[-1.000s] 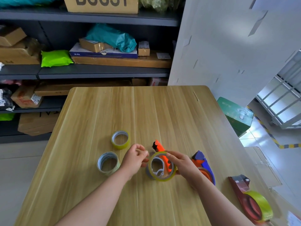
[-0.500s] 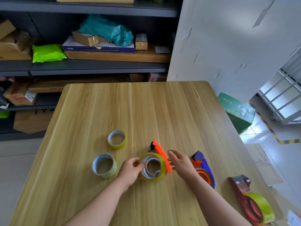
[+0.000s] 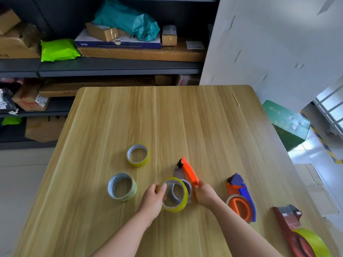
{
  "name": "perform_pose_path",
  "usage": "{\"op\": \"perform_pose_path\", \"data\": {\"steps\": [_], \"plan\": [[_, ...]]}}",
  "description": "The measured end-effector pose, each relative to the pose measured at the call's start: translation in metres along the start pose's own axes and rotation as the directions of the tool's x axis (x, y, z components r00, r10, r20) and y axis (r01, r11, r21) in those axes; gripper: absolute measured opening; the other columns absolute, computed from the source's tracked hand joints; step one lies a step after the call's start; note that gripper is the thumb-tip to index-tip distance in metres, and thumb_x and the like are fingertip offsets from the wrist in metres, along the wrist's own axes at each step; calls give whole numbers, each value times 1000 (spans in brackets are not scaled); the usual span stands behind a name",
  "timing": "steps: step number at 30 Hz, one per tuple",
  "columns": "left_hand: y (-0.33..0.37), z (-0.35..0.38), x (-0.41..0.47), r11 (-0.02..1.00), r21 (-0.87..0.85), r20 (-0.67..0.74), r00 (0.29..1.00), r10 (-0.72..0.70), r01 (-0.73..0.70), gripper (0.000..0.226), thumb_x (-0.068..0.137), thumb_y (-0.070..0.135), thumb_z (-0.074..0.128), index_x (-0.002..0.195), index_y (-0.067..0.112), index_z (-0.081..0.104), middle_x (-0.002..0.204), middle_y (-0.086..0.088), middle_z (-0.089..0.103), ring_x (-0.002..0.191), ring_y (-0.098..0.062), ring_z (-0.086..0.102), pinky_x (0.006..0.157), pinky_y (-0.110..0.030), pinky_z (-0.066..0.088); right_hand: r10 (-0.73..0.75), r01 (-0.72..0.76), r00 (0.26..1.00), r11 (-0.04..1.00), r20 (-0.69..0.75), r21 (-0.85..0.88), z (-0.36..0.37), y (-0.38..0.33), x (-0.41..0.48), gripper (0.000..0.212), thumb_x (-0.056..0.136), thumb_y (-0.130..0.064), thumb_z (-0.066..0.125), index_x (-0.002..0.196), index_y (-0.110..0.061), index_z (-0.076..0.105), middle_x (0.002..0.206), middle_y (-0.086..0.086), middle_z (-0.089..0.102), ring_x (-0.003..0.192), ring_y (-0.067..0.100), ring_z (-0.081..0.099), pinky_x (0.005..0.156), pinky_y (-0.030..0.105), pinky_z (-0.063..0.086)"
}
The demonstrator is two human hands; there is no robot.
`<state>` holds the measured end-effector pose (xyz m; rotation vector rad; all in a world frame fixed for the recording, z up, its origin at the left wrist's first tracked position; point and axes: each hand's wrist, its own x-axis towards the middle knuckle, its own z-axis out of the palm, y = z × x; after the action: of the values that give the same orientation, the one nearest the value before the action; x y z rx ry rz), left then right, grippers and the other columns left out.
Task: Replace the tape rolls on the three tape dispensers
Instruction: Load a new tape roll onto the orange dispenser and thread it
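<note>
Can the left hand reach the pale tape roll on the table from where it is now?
Probably yes. The pale tape roll lies just left of the left hand with only bare table between them. But that hand's fingers hold the yellow tape roll, so it must release first.

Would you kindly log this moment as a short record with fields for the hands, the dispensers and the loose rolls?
left hand: grips the yellow tape roll by its left rim
right hand: holds the orange dispenser near its lower end
blue and orange dispenser: lies on the table, right of the hands
red dispenser: at the near right edge, a yellow-green roll mounted
loose rolls: small yellow roll and pale roll, both flat, apart
</note>
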<state>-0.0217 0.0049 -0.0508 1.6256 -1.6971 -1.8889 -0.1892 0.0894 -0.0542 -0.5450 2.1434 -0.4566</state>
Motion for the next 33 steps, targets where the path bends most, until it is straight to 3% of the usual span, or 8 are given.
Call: {"op": "perform_pose_path", "data": {"steps": [4,8,12,14,18,24,29,33], "plan": [[4,0,2,998,38,-18,999,40,-40,42,100,39,41,134,15,45,112,12,49,104,-7,47,88,-22,33,-40,23,996,975,75,221,6,-9,8,26,95,-13,37,80,-17,58,67,1,51,59,16,46,61,28,40],[1,-3,1,995,91,-9,999,52,-51,16,100,37,40,114,27,42,94,24,48,93,-2,46,74,-15,36,-47,-60,975,888,219,456,14,-14,1,25,95,-14,43,104,-13,66,80,5,56,71,16,52,69,28,48],[-5,-6,1,990,123,28,997,70,-73,39,97,45,44,128,21,47,122,10,55,114,-9,50,91,-22,36,7,-162,968,785,252,598,17,-11,-6,25,97,-15,47,113,-1,58,78,3,57,71,17,57,69,26,47],[-5,-4,-1,981,161,35,994,102,-106,40,96,45,46,127,20,48,123,7,57,115,-11,52,90,-23,37,26,-188,969,723,246,665,16,-11,-10,18,96,-14,49,109,-4,56,75,2,57,66,16,58,66,27,46],[4,-3,-6,965,185,-22,981,192,-185,22,96,39,49,110,22,49,111,4,59,102,-14,54,78,-22,37,32,-196,971,665,235,721,11,-10,-15,26,91,-13,54,114,0,55,76,4,58,69,18,59,76,35,49],[13,-14,-5,942,238,-75,963,260,-236,23,95,43,47,107,23,48,109,2,58,98,-15,55,76,-26,39,-15,-163,973,661,231,732,5,-14,-30,31,90,-11,56,118,0,54,84,5,59,76,19,60,84,37,47],[16,-24,-12,912,276,-50,943,329,-304,24,94,43,51,108,24,49,112,4,57,99,-13,54,78,-24,39,-56,-134,974,640,220,757,3,-21,-42,27,84,-7,58,111,-1,56,81,7,65,80,22,62,91,42,48],[21,-25,-22,900,269,-29,931,364,-344,29,90,52,50,106,28,45,112,6,53,98,-11,52,73,-22,37,-94,-113,974,592,207,798,-1,-24,-53,14,85,-4,56,98,-1,55,75,8,58,75,22,57,96,46,49]]}}
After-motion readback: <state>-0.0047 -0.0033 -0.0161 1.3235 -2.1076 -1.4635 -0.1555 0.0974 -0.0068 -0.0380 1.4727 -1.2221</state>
